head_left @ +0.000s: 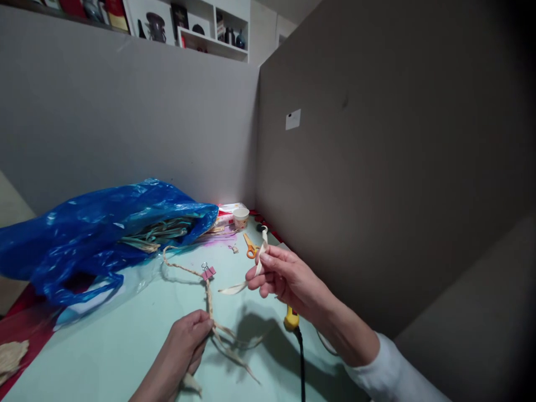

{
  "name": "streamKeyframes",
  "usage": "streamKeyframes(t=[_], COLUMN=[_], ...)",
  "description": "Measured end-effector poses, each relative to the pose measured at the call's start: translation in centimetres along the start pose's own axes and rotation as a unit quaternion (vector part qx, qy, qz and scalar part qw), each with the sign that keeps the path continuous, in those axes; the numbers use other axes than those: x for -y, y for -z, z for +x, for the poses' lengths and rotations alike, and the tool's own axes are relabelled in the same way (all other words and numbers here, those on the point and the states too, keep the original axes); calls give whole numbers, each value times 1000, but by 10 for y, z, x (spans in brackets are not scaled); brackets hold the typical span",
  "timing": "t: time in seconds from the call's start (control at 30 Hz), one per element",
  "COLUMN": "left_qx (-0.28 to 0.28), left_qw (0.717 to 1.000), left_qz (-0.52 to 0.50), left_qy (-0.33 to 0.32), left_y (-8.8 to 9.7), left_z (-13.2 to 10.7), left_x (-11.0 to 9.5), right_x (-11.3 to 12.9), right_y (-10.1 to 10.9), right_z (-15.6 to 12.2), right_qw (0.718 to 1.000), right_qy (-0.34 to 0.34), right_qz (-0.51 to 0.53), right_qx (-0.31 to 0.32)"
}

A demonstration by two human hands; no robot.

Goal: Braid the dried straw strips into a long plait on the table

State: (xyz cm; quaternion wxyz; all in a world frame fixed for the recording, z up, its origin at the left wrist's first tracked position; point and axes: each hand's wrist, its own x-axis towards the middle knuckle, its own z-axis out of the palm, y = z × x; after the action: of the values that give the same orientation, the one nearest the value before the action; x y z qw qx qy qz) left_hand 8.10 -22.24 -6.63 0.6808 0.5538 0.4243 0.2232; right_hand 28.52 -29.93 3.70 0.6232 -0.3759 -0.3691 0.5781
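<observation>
My left hand is closed in a pinch on a braided straw cord near the table's front. The cord runs away from me to a pink binder clip and curls on toward the blue bag. Loose strand ends trail from the pinch to the right. My right hand is raised above the table with its fingers closed on a pale flat strip, which sticks up past the fingers and hangs down to the left.
A blue plastic bag holding dried straw lies at the left. Orange scissors, a paper cup and a yellow tool with a black cable lie by the grey partition on the right. The table top is pale green.
</observation>
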Motion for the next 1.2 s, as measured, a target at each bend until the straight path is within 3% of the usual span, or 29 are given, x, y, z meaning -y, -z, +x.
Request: streamKeyframes(t=[0.2, 0.3, 0.47, 0.63, 0.8, 0.87, 0.97, 1.1, 1.2], left_qx=[4, -2, 22, 82, 106, 103, 104, 92, 82], left_qw=[1000, 1000, 998, 992, 986, 986, 983, 982, 983], left_qz=[-8, -18, -50, -83, -108, -108, -118, -134, -123], left_qy=[0, 4, 21, 43, 67, 75, 92, 100, 106], left_y=[0, -1, 0, 10, 20, 22, 22, 20, 16], left_z=[-3, -4, -8, -7, -4, -3, -3, -3, -4], left_x=[-4, -7, -13, -18, -18, -18, -18, -19, -21], right_x=[-20, -26, -20, -16, -17, -16, -14, -12, -9], right_y=[0, 4, 16, 34, 48, 50, 53, 63, 70], right_z=[-7, -13, -30, -44, -44, -39, -26, -4, 12], right_qw=[998, 989, 929, 884, 905, 908, 907, 871, 854], right_qy=[27, 58, 80, 33, 50, 68, 96, 147, 142], right_qz=[-37, -112, -343, -460, -423, -413, -410, -469, -497], right_qx=[51, 80, 112, 79, 6, -29, -28, -26, -50])
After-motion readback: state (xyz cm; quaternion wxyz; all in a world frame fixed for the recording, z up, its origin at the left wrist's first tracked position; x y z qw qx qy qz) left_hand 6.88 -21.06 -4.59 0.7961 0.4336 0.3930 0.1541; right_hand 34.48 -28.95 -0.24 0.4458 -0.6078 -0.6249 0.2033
